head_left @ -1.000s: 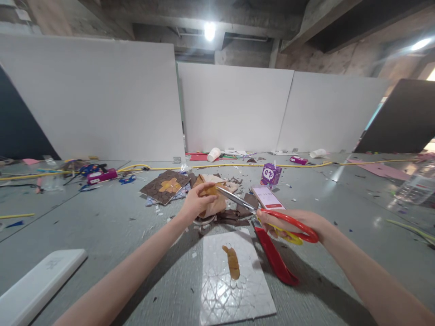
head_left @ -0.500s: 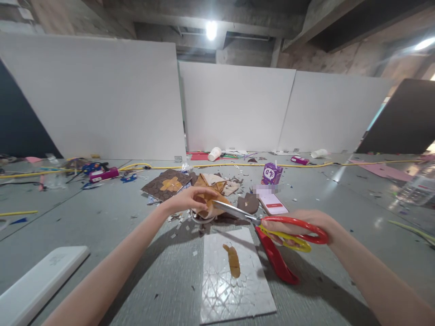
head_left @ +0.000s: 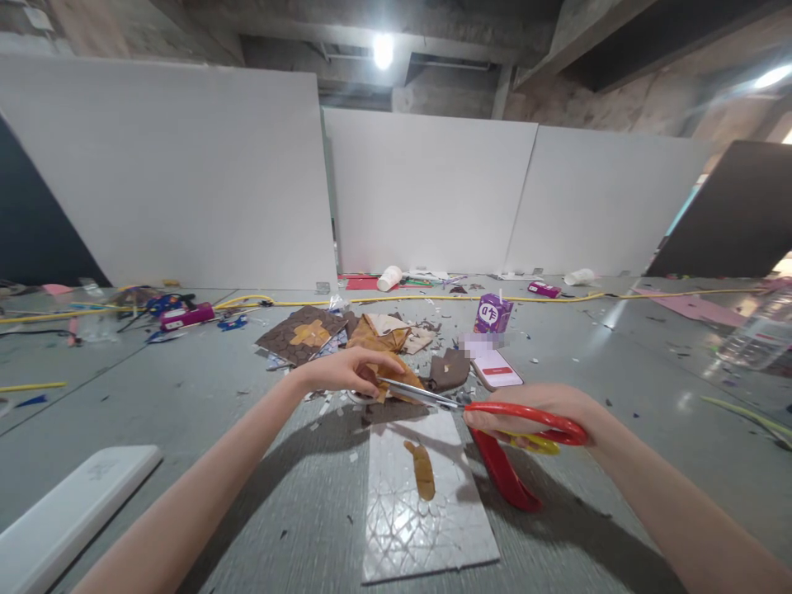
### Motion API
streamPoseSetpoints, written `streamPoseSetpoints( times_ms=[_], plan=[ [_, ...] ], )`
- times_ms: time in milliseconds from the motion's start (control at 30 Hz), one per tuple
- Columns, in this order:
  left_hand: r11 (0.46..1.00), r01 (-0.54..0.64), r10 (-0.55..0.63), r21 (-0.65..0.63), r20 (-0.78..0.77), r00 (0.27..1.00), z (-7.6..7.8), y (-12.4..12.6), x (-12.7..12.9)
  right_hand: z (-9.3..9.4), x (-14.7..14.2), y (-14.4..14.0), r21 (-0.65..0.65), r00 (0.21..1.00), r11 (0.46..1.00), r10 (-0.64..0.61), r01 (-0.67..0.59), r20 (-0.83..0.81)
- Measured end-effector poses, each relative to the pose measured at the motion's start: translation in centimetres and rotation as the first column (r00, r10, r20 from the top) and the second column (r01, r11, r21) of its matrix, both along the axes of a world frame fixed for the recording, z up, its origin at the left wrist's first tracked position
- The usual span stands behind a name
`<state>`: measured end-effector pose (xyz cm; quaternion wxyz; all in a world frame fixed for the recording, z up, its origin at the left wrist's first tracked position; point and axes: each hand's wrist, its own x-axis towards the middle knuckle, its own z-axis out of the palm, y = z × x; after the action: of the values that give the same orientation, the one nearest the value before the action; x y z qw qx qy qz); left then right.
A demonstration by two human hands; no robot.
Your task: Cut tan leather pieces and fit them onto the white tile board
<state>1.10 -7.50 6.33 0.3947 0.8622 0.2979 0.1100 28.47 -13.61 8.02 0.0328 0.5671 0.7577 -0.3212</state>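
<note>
You are holding a crumpled piece of tan-brown paper (head_left: 391, 373) with your left hand (head_left: 346, 371), fingers pinched around its near edge, just above the grey floor (head_left: 186, 396) beyond the top of the silvery mosaic-patterned card (head_left: 426, 511). Your right hand (head_left: 544, 412) is gripping the red-and-yellow-handled scissors (head_left: 495, 412), fingers curled through the loops, and the steel blades are pointing left with the tips reaching into the paper right by your left fingertips; the blades look nearly closed, though the paper is hiding their very ends. By the look of it you are partway through a cut: one small tan strip (head_left: 424, 470) is already lying on the mosaic card, so one piece seems done, and the rest of the card is showing bare. More brown and tan sheets (head_left: 377, 330) are lying heaped just behind your hands, beside a dark brown card with a tan cross shape (head_left: 303, 337), so plenty of material looks untouched. A red scissor sheath (head_left: 504, 474) is lying under your right wrist, a phone with a red-banded screen (head_left: 498, 369) is sitting near the scissors, and a small purple carton (head_left: 493, 314) is standing further back.
</note>
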Motion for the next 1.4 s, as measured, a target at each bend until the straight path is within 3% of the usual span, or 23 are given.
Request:
streamPoseSetpoints(
  times_ms=[100,367,600,1000,1400],
  plan=[
    [1.000,0.008,-0.007,0.012,-0.025,1.000,-0.1,0.1,0.0,-0.3,0.3,0.5,-0.115,0.984,0.978,0.171,-0.175,-0.044],
    [0.997,-0.006,0.002,-0.071,-0.049,0.999,-0.3,0.2,-0.1,0.2,-0.1,0.7,-0.067,0.967,0.967,0.250,-0.247,0.053],
    [0.997,-0.010,0.008,-0.077,-0.031,1.000,-0.3,0.3,-0.2,0.8,-0.8,0.5,-0.081,0.958,0.964,0.262,-0.253,0.120],
    [0.996,-0.020,0.019,-0.084,-0.008,1.000,-0.3,0.2,-0.2,0.8,-0.7,0.4,-0.087,0.975,0.975,0.210,-0.203,0.075],
    [0.999,-0.003,0.003,-0.054,-0.004,1.000,-0.3,0.4,-0.2,0.2,-0.3,0.8,-0.011,0.963,0.967,0.256,-0.256,0.083]
  ],
)
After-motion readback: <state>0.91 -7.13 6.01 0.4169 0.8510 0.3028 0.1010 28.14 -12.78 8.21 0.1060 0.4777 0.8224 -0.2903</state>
